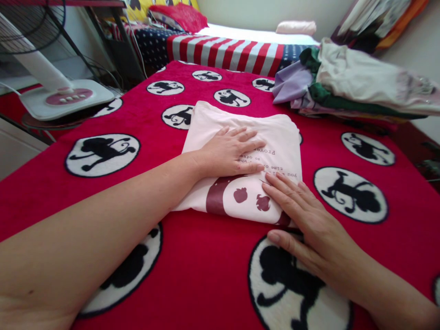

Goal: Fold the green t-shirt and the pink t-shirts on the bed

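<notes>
A pale pink T-shirt [206,130], folded to a rough square, lies on the red blanket [206,266] in front of me. Dark text and a maroon print show on its upper face. My left hand [232,151] lies flat on the middle of the shirt with its fingers spread, covering part of the text. At the near right corner, my right hand [302,215] rests with its fingertips on the cloth, fingers stretched out and thumb apart. Neither hand grips the fabric.
A heap of clothes [360,82] sits at the blanket's far right. On the left, a white fan [65,96] stands on a round stool. Behind is a second bed with a striped cover [223,52], a red pillow [180,17] and a pink roll [296,28].
</notes>
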`<state>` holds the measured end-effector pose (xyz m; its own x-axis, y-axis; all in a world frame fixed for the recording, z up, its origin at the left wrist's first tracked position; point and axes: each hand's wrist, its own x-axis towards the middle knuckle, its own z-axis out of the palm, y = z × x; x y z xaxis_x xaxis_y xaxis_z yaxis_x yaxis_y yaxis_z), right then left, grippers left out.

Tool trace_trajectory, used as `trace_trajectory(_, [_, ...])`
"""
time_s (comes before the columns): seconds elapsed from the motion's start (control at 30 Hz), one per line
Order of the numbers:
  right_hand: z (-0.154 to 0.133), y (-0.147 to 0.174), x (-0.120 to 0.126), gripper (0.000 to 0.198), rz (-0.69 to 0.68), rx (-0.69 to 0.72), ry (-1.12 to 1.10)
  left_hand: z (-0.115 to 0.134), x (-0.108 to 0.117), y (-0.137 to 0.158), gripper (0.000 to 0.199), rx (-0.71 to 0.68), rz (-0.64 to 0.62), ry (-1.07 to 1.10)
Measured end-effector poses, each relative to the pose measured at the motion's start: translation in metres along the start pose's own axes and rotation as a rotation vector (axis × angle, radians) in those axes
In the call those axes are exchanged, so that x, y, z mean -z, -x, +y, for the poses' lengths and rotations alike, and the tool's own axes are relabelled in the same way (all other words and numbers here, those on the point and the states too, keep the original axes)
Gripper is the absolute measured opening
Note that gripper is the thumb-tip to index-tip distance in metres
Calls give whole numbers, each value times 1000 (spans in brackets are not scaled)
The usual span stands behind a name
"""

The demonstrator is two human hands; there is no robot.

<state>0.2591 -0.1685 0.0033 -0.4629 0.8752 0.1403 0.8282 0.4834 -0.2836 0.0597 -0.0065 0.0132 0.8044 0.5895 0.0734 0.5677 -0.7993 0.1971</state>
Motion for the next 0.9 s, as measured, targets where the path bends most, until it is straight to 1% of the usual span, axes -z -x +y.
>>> trace_trajectory(0.9, [-1, -1, 1, 62, -23, -16, 16, -1, 0, -1, 67, 6, -15, -2])
